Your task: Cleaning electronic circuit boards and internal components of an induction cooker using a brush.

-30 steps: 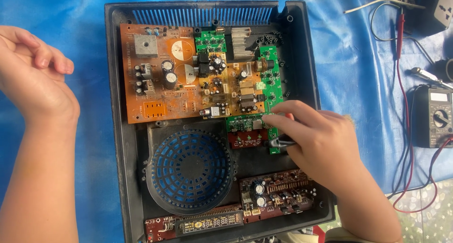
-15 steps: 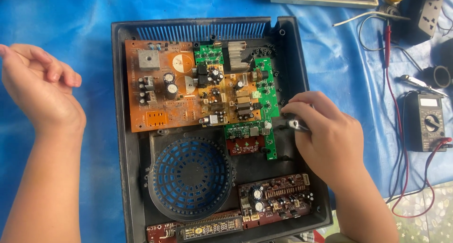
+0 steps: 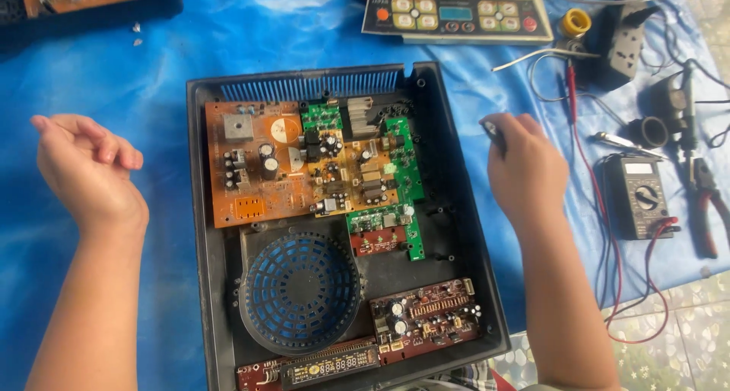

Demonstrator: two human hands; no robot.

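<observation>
Beside open black casing (image 3: 199, 208) on blue sheet: right hand (image 3: 526, 167) closed on small dark tool (image 3: 493, 133), best gripped firmly and kept clear of orange board (image 3: 251, 186); left hand (image 3: 87, 170) loosely curled, empty

- A small dark tool (image 3: 493, 135) with a shiny metal part, mostly hidden in the closed right hand (image 3: 526, 165); only its tip pokes out at the far-left side of the fist, just right of the open black casing (image 3: 449, 170), above the blue sheet.
</observation>
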